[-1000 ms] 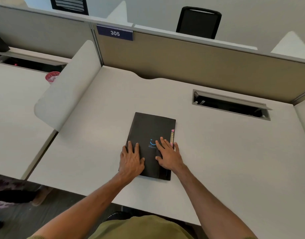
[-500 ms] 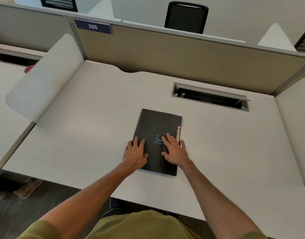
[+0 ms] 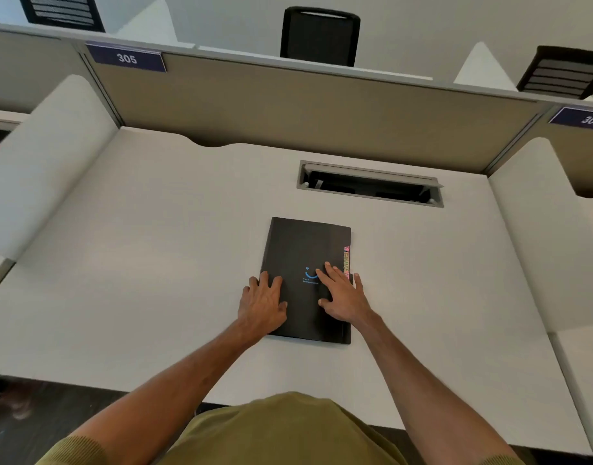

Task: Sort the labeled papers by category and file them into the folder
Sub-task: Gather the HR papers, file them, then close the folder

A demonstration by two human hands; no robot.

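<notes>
A closed black folder [image 3: 305,250] with a small blue smile mark lies flat on the white desk [image 3: 154,280], in front of me. Coloured label tabs [image 3: 346,261] stick out along its right edge. My left hand [image 3: 262,305] rests flat on the folder's lower left edge, fingers straight. On the lower right part of the cover lies my right hand [image 3: 342,293], fingers spread, fingertips near the tabs. The papers inside are hidden.
An open cable slot [image 3: 370,184] is cut into the desk behind the folder. A beige partition [image 3: 305,109] with the sign 305 closes the back. White side dividers [image 3: 43,162] stand at left and right. Black chairs stand beyond the partition.
The camera has swung to the right, so the folder now sits mid-frame. Both hands have stayed flat on the closed folder.
</notes>
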